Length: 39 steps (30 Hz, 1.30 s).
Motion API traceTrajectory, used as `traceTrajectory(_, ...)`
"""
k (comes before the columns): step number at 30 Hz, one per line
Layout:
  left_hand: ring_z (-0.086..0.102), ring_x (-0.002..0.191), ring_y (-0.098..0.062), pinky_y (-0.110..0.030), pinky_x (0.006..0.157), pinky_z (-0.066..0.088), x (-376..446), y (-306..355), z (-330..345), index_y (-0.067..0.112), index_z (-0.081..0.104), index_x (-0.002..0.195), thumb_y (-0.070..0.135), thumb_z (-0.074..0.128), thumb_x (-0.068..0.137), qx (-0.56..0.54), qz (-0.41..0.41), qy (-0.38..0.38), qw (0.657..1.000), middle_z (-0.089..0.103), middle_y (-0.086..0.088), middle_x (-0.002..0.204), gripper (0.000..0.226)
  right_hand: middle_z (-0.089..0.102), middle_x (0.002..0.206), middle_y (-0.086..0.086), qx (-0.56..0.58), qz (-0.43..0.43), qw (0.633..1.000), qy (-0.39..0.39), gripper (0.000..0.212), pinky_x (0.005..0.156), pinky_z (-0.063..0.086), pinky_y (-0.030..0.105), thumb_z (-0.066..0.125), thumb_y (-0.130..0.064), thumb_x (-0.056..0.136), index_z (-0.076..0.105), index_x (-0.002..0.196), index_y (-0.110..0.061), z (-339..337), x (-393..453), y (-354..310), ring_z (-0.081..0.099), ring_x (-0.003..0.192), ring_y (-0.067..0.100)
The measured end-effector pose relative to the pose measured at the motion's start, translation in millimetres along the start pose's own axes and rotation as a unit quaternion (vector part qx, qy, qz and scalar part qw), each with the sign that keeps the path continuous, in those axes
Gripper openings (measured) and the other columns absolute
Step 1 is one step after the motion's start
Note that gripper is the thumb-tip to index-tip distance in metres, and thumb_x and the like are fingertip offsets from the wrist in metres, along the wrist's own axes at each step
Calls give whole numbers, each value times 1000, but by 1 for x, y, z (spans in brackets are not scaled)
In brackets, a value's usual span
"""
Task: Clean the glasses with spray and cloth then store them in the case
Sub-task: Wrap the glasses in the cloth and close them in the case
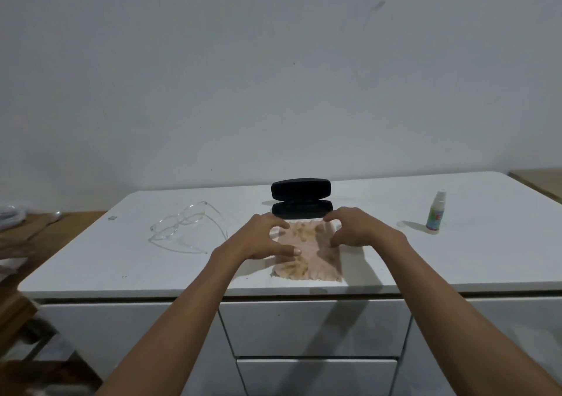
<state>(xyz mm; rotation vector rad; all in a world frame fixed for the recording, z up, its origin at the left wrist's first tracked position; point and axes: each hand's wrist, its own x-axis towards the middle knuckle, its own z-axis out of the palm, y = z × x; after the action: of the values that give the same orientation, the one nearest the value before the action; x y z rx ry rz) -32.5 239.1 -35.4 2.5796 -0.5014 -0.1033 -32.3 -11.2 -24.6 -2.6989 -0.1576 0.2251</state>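
**A:** so what's nearest you right now?

**B:** the drawer fronts (pixel 313 328) are sitting right under your arms. Above them you're reaching over the white desk (pixel 91 262) with both hands. Your left hand (pixel 261 239) is lying fingers spread on the left edge of the patterned cloth (pixel 307 258), and your right hand (pixel 355 228) is hovering curled over its right side, gripping nothing as far as I can see

**A:** and the glasses?

**B:** the clear glasses (pixel 182 228) are lying on the desk left of your hands, arms unfolded, well apart from the cloth. Just past your fingertips the black case (pixel 301 198) is standing open, lid up. The spray bottle (pixel 435 211) is standing upright far off to your right, its cap (pixel 404 223) lying beside it
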Motion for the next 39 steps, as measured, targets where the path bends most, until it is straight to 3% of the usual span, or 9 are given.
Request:
traceTrajectory(2,61,112,-17,-39,96,53,9,-3,2,19,69,119,76,68,68,39,9,3,999,66,4,124,77,52,148,7,-9,9,1000,5,61,103,48,37,69,-23,89,53,148,-25,6,7,3,47,136,25)
traceTrajectory(6,57,79,-20,-47,73,54,19,-8,15,17,59,83,64,47,83,132,42,30,990,60,4,81,48,48,130,12,-20,25,999,10,43,94,49,39,57,-23,90,62,132,-31,17,13,7,51,123,33)
traceTrajectory(10,57,113,-21,-44,94,50,12,-12,20,18,69,114,72,40,82,142,47,41,988,71,2,119,69,70,113,12,4,-16,996,88,30,84,54,39,57,-13,88,74,113,-18,24,14,9,62,108,31)
traceTrajectory(14,44,135,-23,-44,107,41,8,-16,23,28,64,131,66,50,93,137,58,51,988,54,1,150,55,76,108,10,28,16,988,150,30,83,57,39,55,-14,94,74,118,-15,22,17,4,68,101,29)
traceTrajectory(22,38,143,-21,-43,114,34,10,-21,25,26,50,148,66,42,98,180,70,47,980,48,5,156,65,74,98,5,37,71,980,180,20,78,59,37,60,-12,88,76,97,-17,28,26,-4,68,90,29)
traceTrajectory(28,28,152,-22,-47,119,32,10,-25,26,26,43,152,69,38,97,183,62,37,980,35,2,164,69,74,114,4,75,56,968,232,39,75,48,33,53,-5,90,73,120,-21,28,26,1,67,102,30)
traceTrajectory(33,34,147,-18,-42,117,35,4,-24,22,24,46,149,69,51,92,136,63,62,987,44,2,157,73,76,113,-2,59,-13,991,119,29,86,58,37,71,-32,84,79,112,-30,21,17,4,71,96,19)
traceTrajectory(36,29,151,-21,-46,118,34,2,-29,24,28,46,148,80,38,90,174,75,37,981,43,7,159,79,69,123,4,-10,2,998,54,53,90,58,40,66,-51,68,74,120,-42,20,13,5,68,101,23)
traceTrajectory(39,18,156,-22,-48,121,29,0,-30,26,27,39,154,84,24,89,211,68,22,975,31,5,166,88,62,128,9,-25,12,999,23,60,96,55,41,73,-47,75,66,134,-38,10,-1,-2,63,112,29)
